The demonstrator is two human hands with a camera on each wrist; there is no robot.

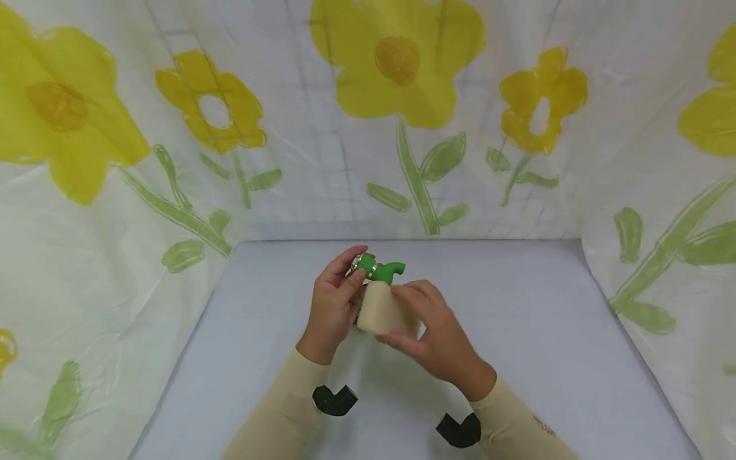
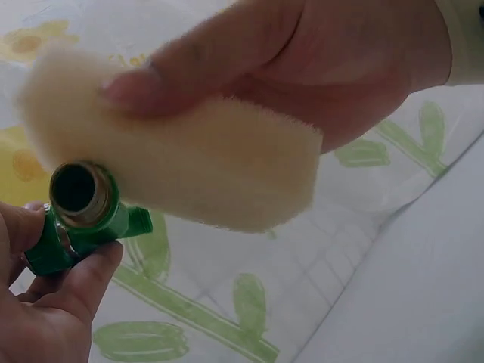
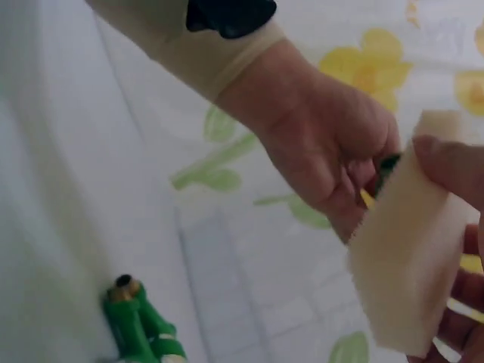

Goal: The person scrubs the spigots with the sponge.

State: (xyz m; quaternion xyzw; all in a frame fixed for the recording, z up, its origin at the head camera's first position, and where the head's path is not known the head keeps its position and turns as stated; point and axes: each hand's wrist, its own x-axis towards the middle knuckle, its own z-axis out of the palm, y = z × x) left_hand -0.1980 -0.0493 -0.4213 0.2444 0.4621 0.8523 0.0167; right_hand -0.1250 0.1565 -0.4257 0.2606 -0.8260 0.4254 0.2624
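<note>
A green tap (image 1: pixel 384 273) with metal bands is held in the fingers of my left hand (image 1: pixel 333 303). Its brass threaded opening (image 2: pixel 78 190) faces the camera in the left wrist view. My right hand (image 1: pixel 439 329) grips a thick cream sponge (image 1: pixel 379 310), thumb on one side and fingers on the other. The sponge lies right against the tap and overlaps its lower part in the head view. From the right wrist, the sponge (image 3: pixel 412 242) hides most of the tap and the left fingertips.
In the right wrist view, a green tap body (image 3: pixel 140 325) with a brass end shows low at the left. The pale tabletop (image 1: pixel 276 275) is bordered by a white curtain (image 1: pixel 299 160) printed with yellow flowers. Dark angular pieces (image 1: pixel 335 401) sit at both wrists.
</note>
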